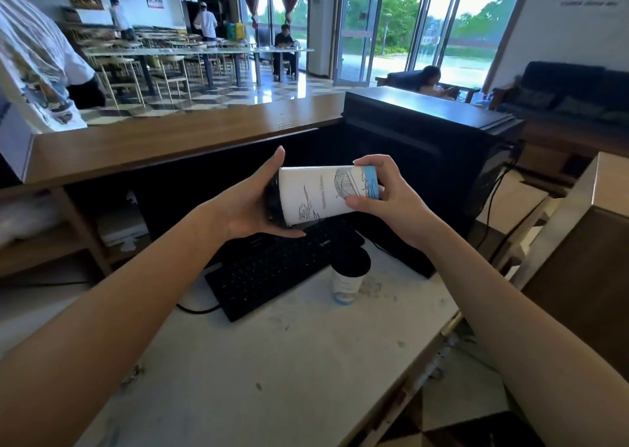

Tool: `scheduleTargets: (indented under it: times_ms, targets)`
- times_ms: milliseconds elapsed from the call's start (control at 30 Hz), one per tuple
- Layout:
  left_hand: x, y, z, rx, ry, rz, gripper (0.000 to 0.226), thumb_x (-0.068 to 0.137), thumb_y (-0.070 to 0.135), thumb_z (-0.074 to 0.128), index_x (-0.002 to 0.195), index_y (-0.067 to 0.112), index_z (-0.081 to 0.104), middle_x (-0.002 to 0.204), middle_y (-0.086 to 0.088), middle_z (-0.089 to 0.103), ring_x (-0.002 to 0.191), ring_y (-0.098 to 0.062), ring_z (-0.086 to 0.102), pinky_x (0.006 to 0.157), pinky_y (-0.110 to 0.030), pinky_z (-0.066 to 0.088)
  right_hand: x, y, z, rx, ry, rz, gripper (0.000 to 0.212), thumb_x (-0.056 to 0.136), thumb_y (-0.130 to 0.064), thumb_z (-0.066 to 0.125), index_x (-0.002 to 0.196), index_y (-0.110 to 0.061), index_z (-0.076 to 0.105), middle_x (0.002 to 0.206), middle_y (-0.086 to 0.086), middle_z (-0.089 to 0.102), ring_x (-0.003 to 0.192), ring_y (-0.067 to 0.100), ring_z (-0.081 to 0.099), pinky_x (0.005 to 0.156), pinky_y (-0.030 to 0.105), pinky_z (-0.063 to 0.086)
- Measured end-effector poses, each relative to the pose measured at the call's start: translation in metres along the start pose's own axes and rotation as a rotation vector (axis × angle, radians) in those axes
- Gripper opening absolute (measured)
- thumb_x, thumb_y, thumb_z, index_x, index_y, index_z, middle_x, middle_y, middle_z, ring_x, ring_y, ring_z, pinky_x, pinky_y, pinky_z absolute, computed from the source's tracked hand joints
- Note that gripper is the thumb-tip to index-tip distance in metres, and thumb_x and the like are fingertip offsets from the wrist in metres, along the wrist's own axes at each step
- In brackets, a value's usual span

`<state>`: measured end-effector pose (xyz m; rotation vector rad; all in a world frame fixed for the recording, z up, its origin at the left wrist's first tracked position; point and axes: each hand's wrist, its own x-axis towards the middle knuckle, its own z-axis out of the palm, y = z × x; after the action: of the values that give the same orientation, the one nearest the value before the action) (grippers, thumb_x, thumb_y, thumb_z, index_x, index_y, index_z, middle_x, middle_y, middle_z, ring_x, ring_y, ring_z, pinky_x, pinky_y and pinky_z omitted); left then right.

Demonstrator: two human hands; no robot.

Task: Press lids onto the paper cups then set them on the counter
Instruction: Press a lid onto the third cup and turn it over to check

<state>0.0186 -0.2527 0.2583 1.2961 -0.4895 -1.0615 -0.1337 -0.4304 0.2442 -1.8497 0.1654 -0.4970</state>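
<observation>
as seen from the head view, a paper cup (320,193) lies on its side in mid-air above the counter (272,361), held at both ends. the left hand (252,205) clasps the mouth end, palm against the black lid (272,201), thumb above its rim and fingers below. the right hand (391,201) curls round the blue-banded base. a second cup (347,283), lidded in black, stands upright on the counter just beside a black keyboard (272,269).
</observation>
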Motion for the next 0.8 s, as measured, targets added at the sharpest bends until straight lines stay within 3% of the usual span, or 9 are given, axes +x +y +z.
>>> scheduleTargets:
  times_ms: [100, 167, 267, 400, 500, 567, 700, 800]
  targets:
    - [0.002, -0.004, 0.008, 0.011, 0.057, 0.041, 0.021, 0.082, 0.037, 0.063, 0.097, 0.024, 0.057, 0.094, -0.004, 0.063, 0.085, -0.024, 0.063, 0.068, -0.043, 0.055, -0.002, 0.000, -0.002, -0.049, -0.067, -0.028, 0.053, 0.080, -0.005, 0.070, 0.116, -0.027, 0.038, 0.110, -0.009, 0.054, 0.105, 0.019, 0.061, 0.083, 0.031, 0.057]
    - [0.006, -0.008, 0.010, 0.072, 0.113, 0.139, 0.029, 0.084, 0.029, 0.065, 0.107, 0.025, 0.048, 0.101, -0.004, 0.059, 0.086, -0.022, 0.062, 0.066, -0.040, 0.055, -0.001, 0.002, -0.003, 0.004, -0.088, 0.024, 0.052, 0.083, -0.007, 0.068, 0.120, -0.026, 0.037, 0.113, -0.006, 0.055, 0.105, 0.019, 0.061, 0.085, 0.033, 0.056]
    - [0.004, -0.011, 0.013, 0.279, 0.247, 0.354, 0.046, 0.073, 0.034, 0.075, 0.109, 0.032, 0.046, 0.106, -0.001, 0.054, 0.089, -0.021, 0.060, 0.070, -0.037, 0.055, 0.002, 0.002, -0.005, 0.285, -0.050, 0.252, 0.041, 0.095, -0.039, 0.047, 0.132, -0.023, 0.039, 0.123, 0.009, 0.055, 0.107, 0.024, 0.062, 0.088, 0.042, 0.056]
    - [0.001, -0.014, 0.013, 0.698, 0.343, 0.713, 0.057, 0.065, 0.042, 0.074, 0.112, 0.039, 0.042, 0.115, 0.005, 0.049, 0.102, -0.010, 0.051, 0.087, -0.018, 0.044, 0.008, 0.003, -0.004, 0.330, -0.096, 0.490, 0.072, 0.086, -0.071, 0.022, 0.125, -0.021, 0.055, 0.115, 0.018, 0.065, 0.100, 0.032, 0.068, 0.076, 0.043, 0.059]
    - [-0.002, -0.015, 0.012, 0.926, 0.261, 0.986, 0.066, 0.066, 0.044, 0.073, 0.122, 0.028, 0.043, 0.124, 0.007, 0.043, 0.115, -0.003, 0.043, 0.098, -0.009, 0.032, 0.011, 0.003, 0.005, 0.346, -0.094, 0.553, 0.077, 0.083, -0.075, 0.028, 0.123, -0.016, 0.055, 0.102, 0.017, 0.066, 0.082, 0.026, 0.071, 0.066, 0.034, 0.059]
    - [-0.002, -0.016, 0.009, 1.082, 0.210, 1.118, 0.068, 0.069, 0.038, 0.074, 0.126, 0.016, 0.044, 0.125, 0.004, 0.040, 0.120, -0.010, 0.041, 0.105, -0.018, 0.031, 0.012, 0.001, 0.012, 0.406, -0.055, 0.560, 0.063, 0.084, -0.067, 0.043, 0.115, -0.014, 0.058, 0.093, 0.012, 0.064, 0.071, 0.021, 0.068, 0.060, 0.030, 0.057]
    - [-0.006, -0.012, 0.000, 1.168, 0.166, 1.126, 0.078, 0.072, 0.047, 0.073, 0.136, 0.021, 0.036, 0.139, 0.001, 0.035, 0.133, -0.016, 0.033, 0.113, -0.033, 0.029, 0.011, 0.006, 0.021, 0.558, 0.012, 0.466, 0.046, 0.087, -0.050, 0.055, 0.116, -0.014, 0.058, 0.097, 0.008, 0.064, 0.079, 0.016, 0.067, 0.066, 0.029, 0.058]
    - [-0.008, -0.006, -0.002, 0.932, 0.111, 0.815, 0.091, 0.071, 0.050, 0.071, 0.143, 0.035, 0.018, 0.145, 0.009, 0.028, 0.130, -0.006, 0.034, 0.101, -0.011, 0.037, 0.010, 0.010, 0.021, 0.576, 0.094, 0.345, 0.039, 0.088, -0.039, 0.061, 0.115, -0.013, 0.050, 0.112, 0.010, 0.058, 0.097, 0.021, 0.064, 0.073, 0.034, 0.058]
